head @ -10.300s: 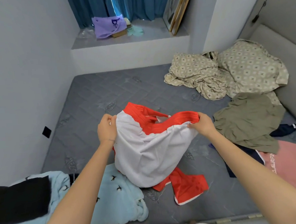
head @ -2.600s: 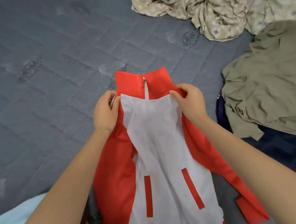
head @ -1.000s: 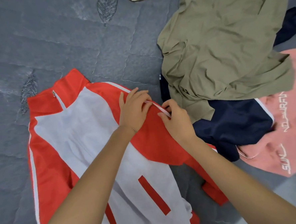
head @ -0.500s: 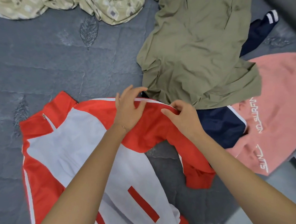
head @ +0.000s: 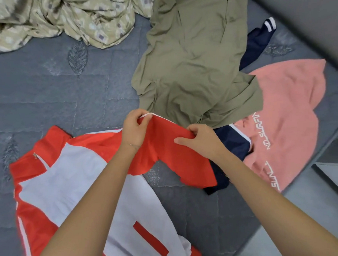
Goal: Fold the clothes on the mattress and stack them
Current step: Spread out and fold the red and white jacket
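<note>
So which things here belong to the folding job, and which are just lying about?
Job: red-and-white jacket, its sleeve held by left hand and right hand; olive garment, navy garment, pink sweatshirt, unfolded; mattress.
Lying about: patterned bedding, grey headboard.

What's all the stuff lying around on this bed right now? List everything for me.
jacket: one, red with white panels, flat at lower left, one sleeve raised
olive garment: one, olive green, crumpled, upper centre
pink sweatshirt: one, pink with white lettering, right edge
navy garment: seemingly one, dark blue with white stripes, partly under the olive garment
patterned bedding: one heap, beige, top left
mattress: one, grey quilted, beneath everything
left hand: grips the raised sleeve
right hand: grips the same sleeve
</note>
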A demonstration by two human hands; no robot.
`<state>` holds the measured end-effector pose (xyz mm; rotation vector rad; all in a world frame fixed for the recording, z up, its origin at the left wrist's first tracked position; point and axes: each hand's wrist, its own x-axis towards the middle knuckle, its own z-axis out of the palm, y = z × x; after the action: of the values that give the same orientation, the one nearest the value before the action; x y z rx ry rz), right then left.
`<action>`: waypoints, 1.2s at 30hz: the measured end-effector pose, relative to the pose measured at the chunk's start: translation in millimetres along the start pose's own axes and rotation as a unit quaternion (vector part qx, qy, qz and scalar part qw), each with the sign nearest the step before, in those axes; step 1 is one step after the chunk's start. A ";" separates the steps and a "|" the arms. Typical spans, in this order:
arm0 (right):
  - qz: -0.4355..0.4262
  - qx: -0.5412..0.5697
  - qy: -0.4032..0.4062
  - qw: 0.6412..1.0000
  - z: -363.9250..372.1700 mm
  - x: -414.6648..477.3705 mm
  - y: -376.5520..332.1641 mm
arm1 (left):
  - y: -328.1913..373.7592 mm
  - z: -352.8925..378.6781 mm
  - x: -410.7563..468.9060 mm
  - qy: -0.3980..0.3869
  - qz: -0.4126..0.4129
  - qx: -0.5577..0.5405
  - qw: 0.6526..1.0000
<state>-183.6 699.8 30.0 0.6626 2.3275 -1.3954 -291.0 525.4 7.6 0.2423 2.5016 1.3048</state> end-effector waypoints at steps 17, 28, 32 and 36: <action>-0.049 0.109 0.075 0.990 -104.8 -9.3 14.1 | 28.4 29.0 9.5 -0.057 -0.033 0.099 0.993; -0.058 -0.050 0.093 0.993 -121.5 -26.7 38.4 | 110.7 85.9 -6.7 -0.245 0.047 -0.017 0.968; -0.017 -0.013 0.143 0.989 -130.7 -31.3 53.2 | 109.9 89.4 -9.6 -0.163 0.030 -0.058 0.984; 0.020 -0.032 0.165 0.986 -142.6 -34.4 71.7 | 106.0 103.1 -10.6 -0.142 0.005 -0.054 0.988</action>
<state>-123.1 848.3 60.6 0.9797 2.5796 -1.2654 -244.6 662.2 41.1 0.3864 2.1879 1.3040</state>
